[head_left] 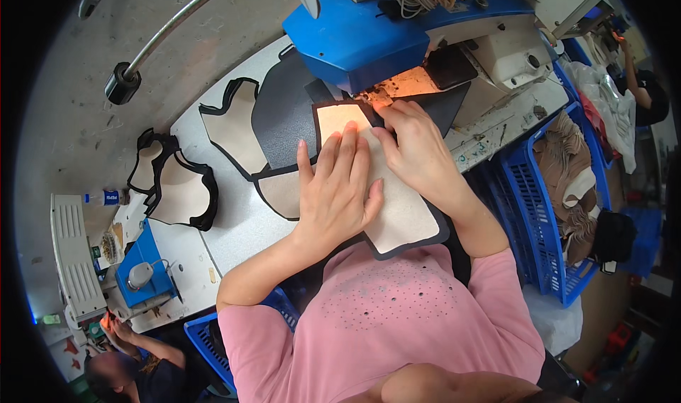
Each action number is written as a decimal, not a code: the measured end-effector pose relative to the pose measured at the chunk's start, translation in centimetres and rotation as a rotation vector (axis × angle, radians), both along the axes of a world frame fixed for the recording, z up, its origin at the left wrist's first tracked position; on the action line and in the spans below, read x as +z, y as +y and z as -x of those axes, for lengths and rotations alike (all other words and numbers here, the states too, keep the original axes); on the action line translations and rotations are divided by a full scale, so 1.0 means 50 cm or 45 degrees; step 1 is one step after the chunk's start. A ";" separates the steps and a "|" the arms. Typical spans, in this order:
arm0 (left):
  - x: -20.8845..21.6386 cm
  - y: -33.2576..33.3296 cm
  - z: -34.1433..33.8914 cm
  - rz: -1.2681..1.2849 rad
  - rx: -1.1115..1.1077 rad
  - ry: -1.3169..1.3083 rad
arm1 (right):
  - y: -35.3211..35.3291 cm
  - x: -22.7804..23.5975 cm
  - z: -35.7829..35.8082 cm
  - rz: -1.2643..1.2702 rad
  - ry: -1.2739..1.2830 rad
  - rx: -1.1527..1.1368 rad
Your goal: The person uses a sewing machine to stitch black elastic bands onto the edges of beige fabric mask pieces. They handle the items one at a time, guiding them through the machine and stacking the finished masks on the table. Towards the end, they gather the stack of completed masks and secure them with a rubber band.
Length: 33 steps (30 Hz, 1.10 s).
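A cream panel with a dark border (406, 222) lies on the work table, its far end close under a blue machine head (355, 37) and its near end against my body. My left hand (337, 183) rests flat on the panel, fingers stretched out and pointing at the machine. Closed at the panel's far right edge, my right hand (415, 140) has its thumb and forefinger pinched by the lit working area (397, 87). The machine head partly hides the spot where the fingers meet the edge. Left of my hands lies a dark grey, black-edged piece (287, 116).
More cream pieces with black edging (181, 194) lie joined at the left on the table (237, 225). Blue crates (539, 233) stand at the right, one holding brown pieces (564, 169). A metal lamp arm (188, 13) reaches in above. Another person (142, 371) works at the lower left.
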<state>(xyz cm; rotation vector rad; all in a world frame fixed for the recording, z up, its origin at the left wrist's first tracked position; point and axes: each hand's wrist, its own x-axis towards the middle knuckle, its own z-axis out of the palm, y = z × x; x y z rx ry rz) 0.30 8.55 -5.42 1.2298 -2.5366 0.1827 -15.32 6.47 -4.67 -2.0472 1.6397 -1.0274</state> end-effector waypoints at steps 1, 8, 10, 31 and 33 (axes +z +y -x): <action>-0.001 0.000 0.002 0.011 0.002 -0.009 | -0.002 -0.002 0.000 -0.004 -0.007 0.001; -0.001 -0.011 0.011 0.100 0.004 -0.040 | -0.018 -0.008 0.008 -0.026 -0.068 0.053; -0.001 -0.017 0.013 0.126 0.008 -0.040 | -0.019 -0.009 0.007 -0.021 -0.026 0.048; 0.039 -0.061 0.026 0.028 -0.013 -0.118 | -0.059 -0.009 0.019 -0.044 -0.186 0.044; 0.047 -0.069 0.025 0.024 -0.031 -0.137 | -0.053 -0.004 0.028 -0.079 -0.228 0.068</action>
